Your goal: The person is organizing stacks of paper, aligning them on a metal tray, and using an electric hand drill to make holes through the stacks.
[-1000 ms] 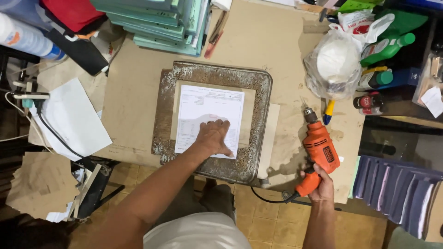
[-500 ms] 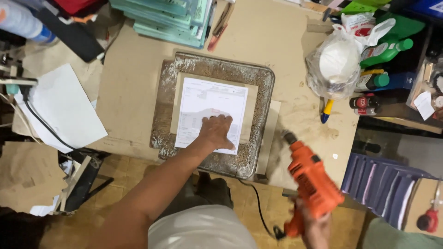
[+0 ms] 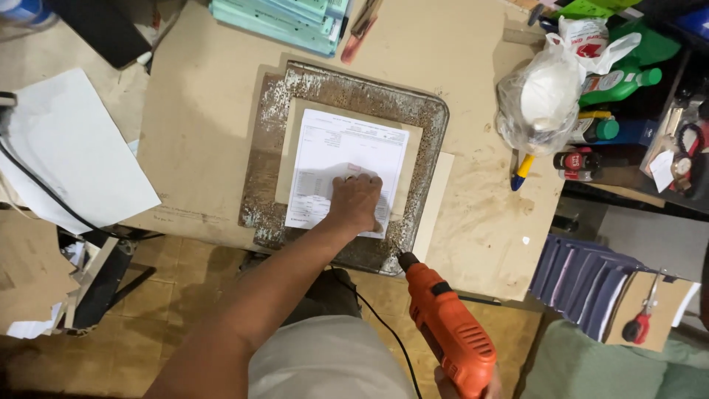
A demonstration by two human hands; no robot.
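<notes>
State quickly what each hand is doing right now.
Left hand: flat, pressing the paper sheet.
Right hand: mostly out of view, gripping the orange drill.

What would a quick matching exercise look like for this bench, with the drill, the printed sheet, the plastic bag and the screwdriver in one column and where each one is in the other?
Things:
1. orange drill
2. printed sheet
3. plastic bag
4. red-handled screwdriver

Places:
A. pressed flat under the left hand
B. at the table's right edge, beside green bottles
C. off the table, lower right, on a brown card
D. held in the right hand, tip at the metal tray's near corner

Pairs: 1-D, 2-A, 3-B, 4-C
</notes>
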